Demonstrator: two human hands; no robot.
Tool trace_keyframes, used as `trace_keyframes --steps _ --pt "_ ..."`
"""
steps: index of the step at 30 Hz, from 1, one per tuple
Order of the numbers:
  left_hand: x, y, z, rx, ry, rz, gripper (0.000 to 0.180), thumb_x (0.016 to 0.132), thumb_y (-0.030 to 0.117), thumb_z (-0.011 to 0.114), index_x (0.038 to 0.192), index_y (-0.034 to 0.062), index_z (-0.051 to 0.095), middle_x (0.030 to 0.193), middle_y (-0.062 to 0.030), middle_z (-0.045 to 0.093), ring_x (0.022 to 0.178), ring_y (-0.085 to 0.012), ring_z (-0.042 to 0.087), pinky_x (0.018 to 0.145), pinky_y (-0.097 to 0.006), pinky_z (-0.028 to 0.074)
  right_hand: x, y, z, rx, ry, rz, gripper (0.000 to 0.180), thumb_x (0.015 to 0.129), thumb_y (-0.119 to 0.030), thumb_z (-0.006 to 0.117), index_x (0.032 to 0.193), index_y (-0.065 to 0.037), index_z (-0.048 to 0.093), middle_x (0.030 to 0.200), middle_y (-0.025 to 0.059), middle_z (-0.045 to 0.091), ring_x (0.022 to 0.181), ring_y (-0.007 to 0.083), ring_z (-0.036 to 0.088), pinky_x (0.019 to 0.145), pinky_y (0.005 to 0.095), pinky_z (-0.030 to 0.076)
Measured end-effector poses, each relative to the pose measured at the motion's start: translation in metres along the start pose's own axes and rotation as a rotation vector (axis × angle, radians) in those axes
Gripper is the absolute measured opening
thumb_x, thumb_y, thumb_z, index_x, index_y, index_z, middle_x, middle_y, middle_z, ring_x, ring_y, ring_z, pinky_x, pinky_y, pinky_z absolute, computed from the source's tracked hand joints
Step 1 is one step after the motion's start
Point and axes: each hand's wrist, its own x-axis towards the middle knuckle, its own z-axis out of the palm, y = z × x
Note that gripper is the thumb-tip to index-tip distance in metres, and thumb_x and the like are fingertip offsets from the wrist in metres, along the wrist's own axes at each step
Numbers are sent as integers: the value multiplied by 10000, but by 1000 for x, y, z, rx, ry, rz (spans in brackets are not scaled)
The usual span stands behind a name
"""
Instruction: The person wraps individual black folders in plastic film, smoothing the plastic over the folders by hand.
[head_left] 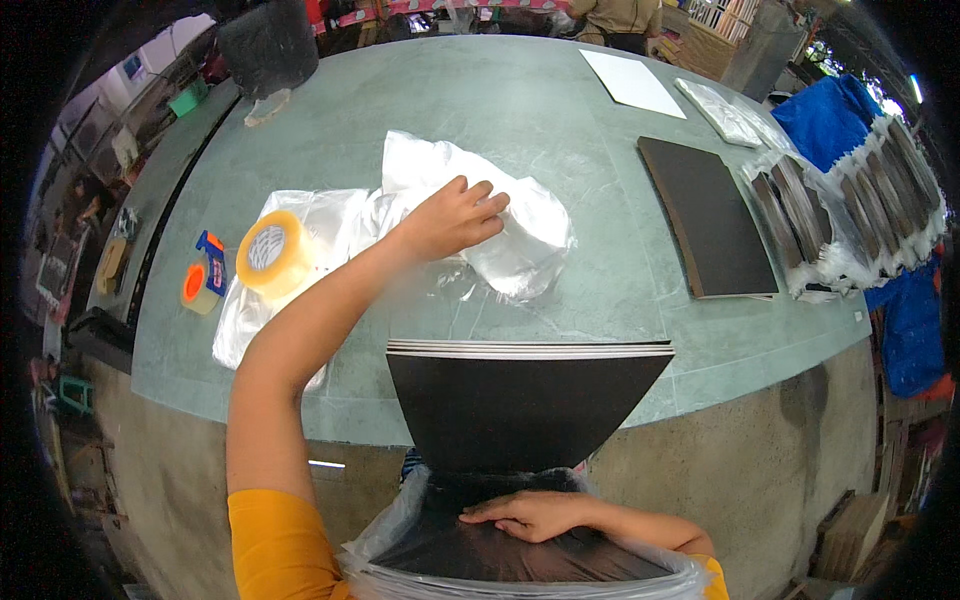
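Observation:
My left hand [455, 218] reaches over the middle of the table, its fingers bent and apart, just above a crumpled clear plastic bag [520, 250]. I see no plastic pinched between the fingers. Against my body stands a stack of black boards [520, 405] with pale edges, its lower part inside a clear plastic bag [400, 535]. My right hand [530, 515] lies on this bag with the index finger stretched out, and the forearm rests across the stack. Left of centre, a large roll of clear tape [270, 253] sits on flat folded plastic bags [335, 215].
A blue and orange tape dispenser [207, 270] is at the left. To the right lie a black board stack [705, 220], plastic-wrapped bundles [850, 205] and a blue tarp [825, 120]. A white sheet [632, 82] and a black bin [268, 50] are farther back. Another person [615, 20] is beyond the table.

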Motion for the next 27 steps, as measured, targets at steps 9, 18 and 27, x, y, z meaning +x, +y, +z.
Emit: trace_keyframes --steps 9,18,27 --pt "22 -30 -16 -678 323 -620 126 729 155 579 734 30 574 879 -110 546 832 -232 505 693 -332 393 1 1 -4 28 -12 25 447 812 -30 367 1258 -54 342 1284 150 362 1170 302 361 977 345 300" --pt "25 -76 -30 -1177 493 -1306 304 798 249 542 981 8 558 902 -147 585 777 -193 532 723 -292 420 -3 6 1 -18 51 -26 441 807 -34 367 1248 -40 353 1269 152 382 1152 309 379 969 350 308" --pt "-27 -74 -84 -1305 1047 -1681 291 800 305 543 882 27 526 705 -53 483 720 -176 472 672 -308 407 -5 25 11 -47 0 80 424 842 -88 345 1265 -72 339 1285 155 351 1175 307 344 982 346 278"
